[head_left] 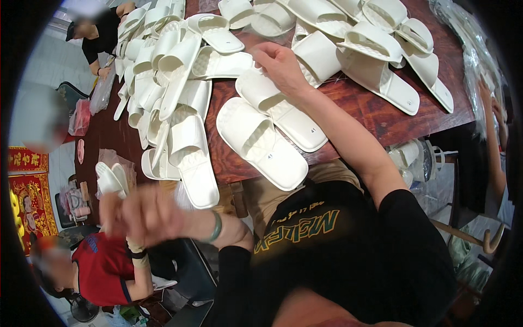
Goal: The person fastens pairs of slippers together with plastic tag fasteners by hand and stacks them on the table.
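Two white slide slippers lie side by side at the table's near edge: a nearer slipper (262,144) and a farther slipper (280,110), toes pointing away. My right hand (280,65) is over the toe end of the farther one, its fingers curled and pressed together; whether anything is between them is hidden. My left hand (144,214) is raised off the table's near left edge, smeared by motion, with a green bangle (216,226) on its wrist. Nearest it on the table are an overhanging white slipper (192,158) and a wrapped pair of slippers (111,177).
Piled white slippers (163,71) cover the table's (348,109) far left, and more slippers (376,60) lie far right. Clear plastic bags (471,49) hang at the right edge by another person's arms (493,131). A co-worker in red (103,267) sits left; others are farther off.
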The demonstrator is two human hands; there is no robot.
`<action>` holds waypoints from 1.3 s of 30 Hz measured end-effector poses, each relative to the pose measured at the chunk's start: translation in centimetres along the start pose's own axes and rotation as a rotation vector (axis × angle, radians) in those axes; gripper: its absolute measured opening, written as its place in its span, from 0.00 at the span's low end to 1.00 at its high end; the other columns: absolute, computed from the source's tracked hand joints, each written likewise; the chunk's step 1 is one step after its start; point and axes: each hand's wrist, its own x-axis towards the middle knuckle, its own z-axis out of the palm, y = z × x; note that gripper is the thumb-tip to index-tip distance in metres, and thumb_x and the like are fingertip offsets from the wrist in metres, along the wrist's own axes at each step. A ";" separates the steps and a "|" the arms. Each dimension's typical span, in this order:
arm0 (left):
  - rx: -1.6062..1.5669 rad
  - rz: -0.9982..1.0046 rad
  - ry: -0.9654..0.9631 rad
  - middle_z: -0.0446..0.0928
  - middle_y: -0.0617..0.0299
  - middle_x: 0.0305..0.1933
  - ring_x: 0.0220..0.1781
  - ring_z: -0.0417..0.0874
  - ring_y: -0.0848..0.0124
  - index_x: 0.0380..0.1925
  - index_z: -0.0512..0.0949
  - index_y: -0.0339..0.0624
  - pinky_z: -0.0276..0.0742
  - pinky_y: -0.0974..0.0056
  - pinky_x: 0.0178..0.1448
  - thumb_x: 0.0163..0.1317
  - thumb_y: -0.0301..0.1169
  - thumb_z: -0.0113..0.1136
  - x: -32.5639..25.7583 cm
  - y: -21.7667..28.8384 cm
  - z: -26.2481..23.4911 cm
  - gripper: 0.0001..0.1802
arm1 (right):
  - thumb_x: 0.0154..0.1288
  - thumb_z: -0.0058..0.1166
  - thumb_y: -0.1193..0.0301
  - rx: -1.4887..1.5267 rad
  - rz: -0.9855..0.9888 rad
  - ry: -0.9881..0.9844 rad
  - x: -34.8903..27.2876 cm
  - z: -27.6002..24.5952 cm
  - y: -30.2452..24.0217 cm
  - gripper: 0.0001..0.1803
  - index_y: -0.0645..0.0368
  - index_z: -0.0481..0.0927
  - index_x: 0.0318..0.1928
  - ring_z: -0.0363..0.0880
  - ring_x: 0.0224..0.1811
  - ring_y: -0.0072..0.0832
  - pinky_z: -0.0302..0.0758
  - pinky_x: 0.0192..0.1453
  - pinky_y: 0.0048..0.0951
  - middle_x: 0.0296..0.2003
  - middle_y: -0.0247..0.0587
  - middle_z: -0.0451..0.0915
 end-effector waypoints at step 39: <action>1.745 -0.724 0.578 0.73 0.41 0.21 0.25 0.76 0.48 0.22 0.74 0.29 0.69 0.54 0.29 0.56 0.33 0.51 -4.7 -6.8 0.0 0.15 | 0.62 0.51 0.69 0.269 0.193 -0.136 0.4 -2.0 -1.2 0.10 0.65 0.77 0.36 0.68 0.25 0.16 0.65 0.32 0.17 0.25 0.31 0.73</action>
